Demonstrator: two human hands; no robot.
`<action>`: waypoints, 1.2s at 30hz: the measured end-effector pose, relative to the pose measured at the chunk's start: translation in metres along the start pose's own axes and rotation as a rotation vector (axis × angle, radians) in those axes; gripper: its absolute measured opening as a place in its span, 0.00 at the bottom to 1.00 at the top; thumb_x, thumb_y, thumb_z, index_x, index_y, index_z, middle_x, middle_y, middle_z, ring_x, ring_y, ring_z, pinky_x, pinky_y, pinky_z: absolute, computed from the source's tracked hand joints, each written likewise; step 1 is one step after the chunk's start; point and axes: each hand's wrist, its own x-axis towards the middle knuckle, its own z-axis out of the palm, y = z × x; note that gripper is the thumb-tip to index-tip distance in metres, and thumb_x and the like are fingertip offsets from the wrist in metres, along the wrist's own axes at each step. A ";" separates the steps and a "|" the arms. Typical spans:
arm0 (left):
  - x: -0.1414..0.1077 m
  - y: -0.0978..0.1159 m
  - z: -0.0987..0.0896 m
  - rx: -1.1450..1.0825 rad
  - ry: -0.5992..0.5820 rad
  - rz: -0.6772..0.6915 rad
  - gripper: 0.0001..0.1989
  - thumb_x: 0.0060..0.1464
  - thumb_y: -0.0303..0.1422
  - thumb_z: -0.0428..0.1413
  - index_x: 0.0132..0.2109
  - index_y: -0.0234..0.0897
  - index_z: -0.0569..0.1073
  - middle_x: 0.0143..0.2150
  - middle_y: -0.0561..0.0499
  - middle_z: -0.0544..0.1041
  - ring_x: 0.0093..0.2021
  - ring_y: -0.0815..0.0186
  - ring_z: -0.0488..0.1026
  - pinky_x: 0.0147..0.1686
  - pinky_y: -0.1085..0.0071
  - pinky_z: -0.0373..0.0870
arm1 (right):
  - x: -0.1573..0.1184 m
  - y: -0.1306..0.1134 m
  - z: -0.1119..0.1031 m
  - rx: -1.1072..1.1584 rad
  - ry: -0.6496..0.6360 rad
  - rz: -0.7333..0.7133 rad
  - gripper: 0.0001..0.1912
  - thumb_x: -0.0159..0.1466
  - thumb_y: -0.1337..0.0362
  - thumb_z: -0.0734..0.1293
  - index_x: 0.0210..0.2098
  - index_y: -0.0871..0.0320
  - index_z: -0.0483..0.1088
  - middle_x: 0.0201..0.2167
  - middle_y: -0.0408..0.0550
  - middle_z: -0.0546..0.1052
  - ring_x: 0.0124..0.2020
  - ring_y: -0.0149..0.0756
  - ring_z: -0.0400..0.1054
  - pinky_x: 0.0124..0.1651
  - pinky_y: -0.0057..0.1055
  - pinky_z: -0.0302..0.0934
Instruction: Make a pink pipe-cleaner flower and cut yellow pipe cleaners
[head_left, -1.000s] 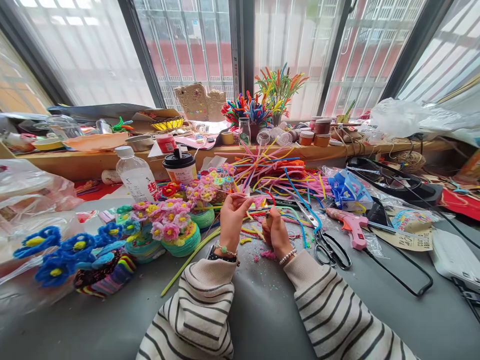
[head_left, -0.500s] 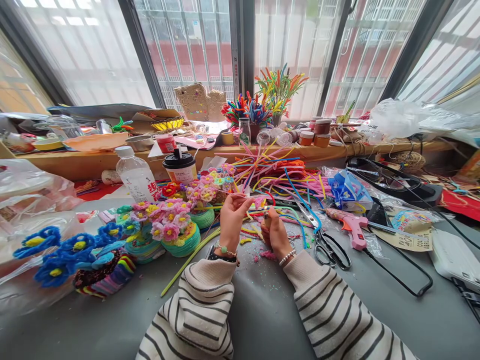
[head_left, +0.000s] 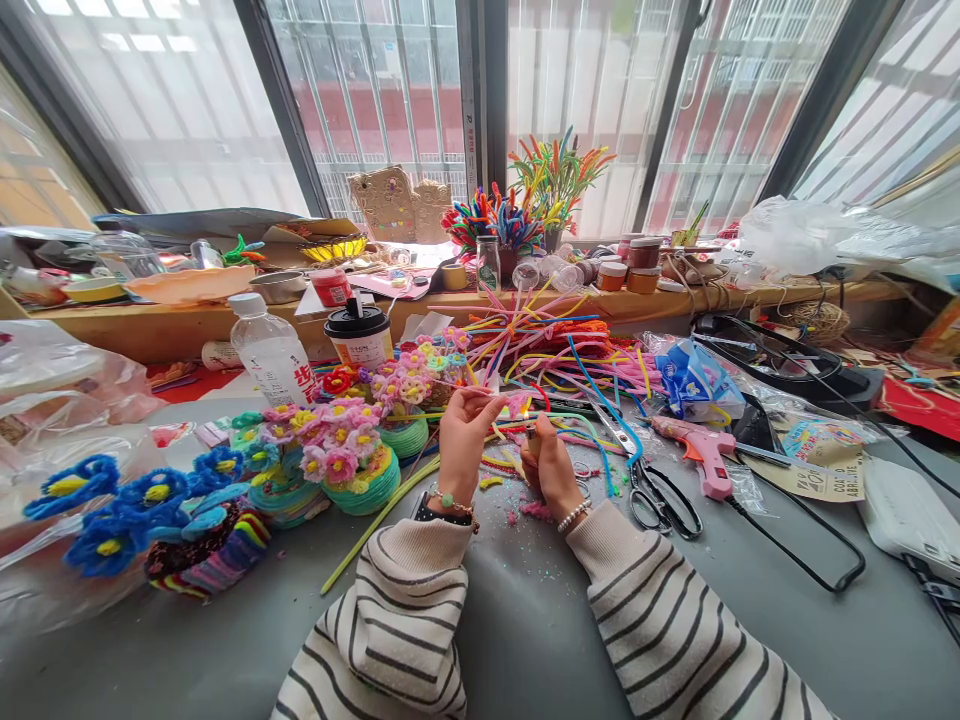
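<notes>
My left hand (head_left: pixel 466 435) pinches a pink pipe cleaner (head_left: pixel 516 404), whose fuzzy end points to the right. In my right hand (head_left: pixel 551 462) is a lighter (head_left: pixel 533 430), upright in the fist with the thumb on top. A small flame shows at its tip, close beside the pink fuzz. Pink fluff scraps (head_left: pixel 536 510) and tiny glitter bits lie on the grey table (head_left: pixel 517 620) below the hands. Left of my left hand stands a bunch of pink pipe-cleaner flowers (head_left: pixel 341 440) on a green coiled base.
Scissors (head_left: pixel 656 505) and a pink glue gun (head_left: pixel 701 455) with a black cord lie to the right. Behind the hands spreads a heap of pipe cleaners (head_left: pixel 540 335). A bottle (head_left: pixel 270 350), a lidded cup (head_left: pixel 358 338) and blue flowers (head_left: pixel 154 495) stand to the left.
A flame is now clearer at the lighter's tip, by the pink pipe cleaner. Both hands have kept nearly the same place.
</notes>
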 end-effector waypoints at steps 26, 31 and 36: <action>0.001 0.001 -0.007 -0.391 -0.114 -0.376 0.11 0.35 0.29 0.60 0.29 0.34 0.67 0.25 0.58 0.68 0.22 0.81 0.63 0.26 0.82 0.61 | 0.000 -0.021 -0.036 0.090 0.169 -0.109 0.26 0.53 0.42 0.50 0.24 0.58 0.62 0.14 0.38 0.60 0.14 0.24 0.54 0.15 0.22 0.50; 0.001 0.001 -0.007 -0.368 -0.110 -0.376 0.09 0.34 0.29 0.61 0.26 0.33 0.69 0.23 0.58 0.68 0.22 0.80 0.63 0.26 0.82 0.60 | 0.004 -0.022 -0.051 -0.119 0.223 -0.174 0.14 0.49 0.67 0.63 0.37 0.55 0.61 0.27 0.42 0.67 0.24 0.30 0.64 0.23 0.25 0.61; 0.000 -0.001 -0.006 -0.260 -0.095 -0.308 0.07 0.33 0.30 0.61 0.24 0.34 0.71 0.23 0.58 0.69 0.24 0.80 0.64 0.27 0.82 0.59 | 0.009 -0.020 -0.066 -0.514 0.223 -0.269 0.11 0.55 0.66 0.56 0.38 0.56 0.61 0.33 0.48 0.71 0.28 0.35 0.68 0.28 0.30 0.61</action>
